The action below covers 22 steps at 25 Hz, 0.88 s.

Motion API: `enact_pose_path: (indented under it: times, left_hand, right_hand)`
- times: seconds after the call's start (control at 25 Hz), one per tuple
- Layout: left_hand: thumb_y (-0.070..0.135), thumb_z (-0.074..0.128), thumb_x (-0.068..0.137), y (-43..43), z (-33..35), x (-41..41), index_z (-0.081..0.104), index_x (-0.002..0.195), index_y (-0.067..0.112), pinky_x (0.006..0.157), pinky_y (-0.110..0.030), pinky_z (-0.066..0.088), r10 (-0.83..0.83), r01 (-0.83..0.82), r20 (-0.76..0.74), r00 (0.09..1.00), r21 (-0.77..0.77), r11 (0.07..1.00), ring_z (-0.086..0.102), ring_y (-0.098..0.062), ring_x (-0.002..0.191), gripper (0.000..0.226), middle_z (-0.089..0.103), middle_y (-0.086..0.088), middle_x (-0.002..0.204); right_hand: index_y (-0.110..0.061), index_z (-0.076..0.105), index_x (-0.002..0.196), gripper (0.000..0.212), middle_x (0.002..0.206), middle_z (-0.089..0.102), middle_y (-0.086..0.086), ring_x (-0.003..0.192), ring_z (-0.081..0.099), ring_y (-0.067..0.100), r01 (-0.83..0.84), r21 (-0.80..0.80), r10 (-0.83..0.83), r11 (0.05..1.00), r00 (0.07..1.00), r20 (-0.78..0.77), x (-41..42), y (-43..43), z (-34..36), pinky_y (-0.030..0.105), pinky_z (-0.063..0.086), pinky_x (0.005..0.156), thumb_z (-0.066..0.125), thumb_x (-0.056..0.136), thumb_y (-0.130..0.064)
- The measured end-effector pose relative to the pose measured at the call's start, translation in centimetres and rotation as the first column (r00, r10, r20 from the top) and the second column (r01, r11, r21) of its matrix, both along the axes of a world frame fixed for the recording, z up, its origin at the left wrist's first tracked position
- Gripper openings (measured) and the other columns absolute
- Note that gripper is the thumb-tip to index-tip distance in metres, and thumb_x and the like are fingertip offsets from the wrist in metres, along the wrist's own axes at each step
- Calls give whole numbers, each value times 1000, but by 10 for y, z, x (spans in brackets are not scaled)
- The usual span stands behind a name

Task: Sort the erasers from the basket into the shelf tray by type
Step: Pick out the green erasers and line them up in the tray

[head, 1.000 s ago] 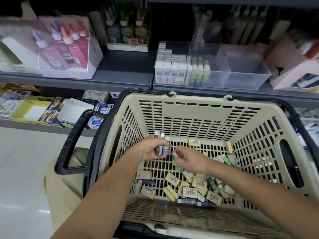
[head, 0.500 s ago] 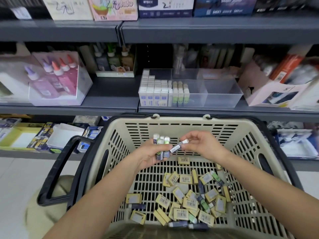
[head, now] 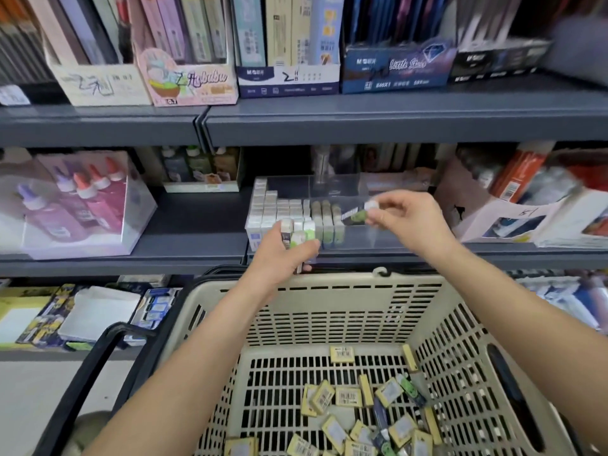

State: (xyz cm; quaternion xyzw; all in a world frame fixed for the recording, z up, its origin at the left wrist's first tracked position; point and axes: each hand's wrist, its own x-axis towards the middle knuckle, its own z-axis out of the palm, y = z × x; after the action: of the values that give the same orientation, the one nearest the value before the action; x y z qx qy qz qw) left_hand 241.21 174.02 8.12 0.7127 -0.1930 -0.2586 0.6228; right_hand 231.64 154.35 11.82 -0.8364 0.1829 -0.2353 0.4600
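My left hand (head: 283,256) grips a small upright stack of green-sleeved erasers (head: 297,232) in front of the clear shelf tray (head: 378,235). My right hand (head: 404,215) pinches a single green-and-black eraser (head: 357,214) over the tray, just right of its green row (head: 327,222). Rows of white and blue erasers (head: 274,210) fill the tray's left side. Below, the beige basket (head: 348,291) holds several loose yellow-sleeved erasers (head: 347,396) and a few green and dark ones.
A clear box of pink glue bottles (head: 79,205) stands left of the tray. A white cardboard display (head: 513,212) sits to its right. Boxes of pens (head: 289,60) line the shelf above. The basket's black handle (head: 95,366) hangs at left.
Both hands have risen out of the basket to the shelf tray. The right hand picked one eraser out and carried it up and right, over the tray. The view tilted upward.
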Motion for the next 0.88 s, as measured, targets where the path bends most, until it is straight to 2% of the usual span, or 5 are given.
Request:
enact_pose_path:
  times: [0.12, 0.2, 0.36, 0.52, 0.88]
  left_hand:
    - [16, 67, 84, -7, -2, 10, 49, 111, 6, 60, -22, 48, 61, -60, 42, 997, -27, 998, 60, -6, 56, 34, 63, 5, 66]
    - [15, 66, 85, -7, -6, 12, 51, 97, 14, 54, -15, 47, 80, -79, 55, 995, -33, 996, 60, -2, 55, 19, 64, 6, 65]
    - [19, 66, 84, -5, -14, 17, 53, 105, 6, 55, -20, 47, 78, -77, 38, 996, -29, 997, 59, -8, 56, 28, 65, 6, 63]
    - [25, 66, 84, -7, -16, 17, 39, 132, 1, 55, -20, 44, 58, -59, 32, 998, 30, 998, 60, -6, 56, 60, 66, 3, 71]
    - [26, 67, 83, -5, -13, 17, 35, 134, 0, 65, -27, 50, 27, -28, 21, 999, 41, 999, 62, -6, 60, 66, 65, -1, 81]
  right_hand:
    - [-19, 71, 88, 7, 63, 56, -14, 69, 56, 9, 72, -372, -108, 926, 991, -76, 28, -15, 15, 9, 33, 65, 66, 83, -23]
    - [-17, 71, 88, 9, 63, 54, -10, 71, 54, 12, 21, -468, -104, 883, 983, -153, 42, -20, 17, 9, 28, 61, 64, 83, -18]
    - [-19, 68, 96, 13, 91, 68, -2, 84, 60, 15, -29, -490, -113, 871, 959, -258, 68, -24, 10, 13, 34, 68, 61, 86, -22]
    - [-22, 67, 94, 10, 92, 69, -4, 75, 53, 7, -78, -483, -81, 872, 951, -299, 84, -25, 5, 13, 36, 69, 61, 86, -23]
    - [-22, 51, 94, 6, 104, 64, 6, 83, 54, 23, -181, -441, -60, 879, 876, -478, 100, -12, -23, 26, 41, 71, 45, 92, -19]
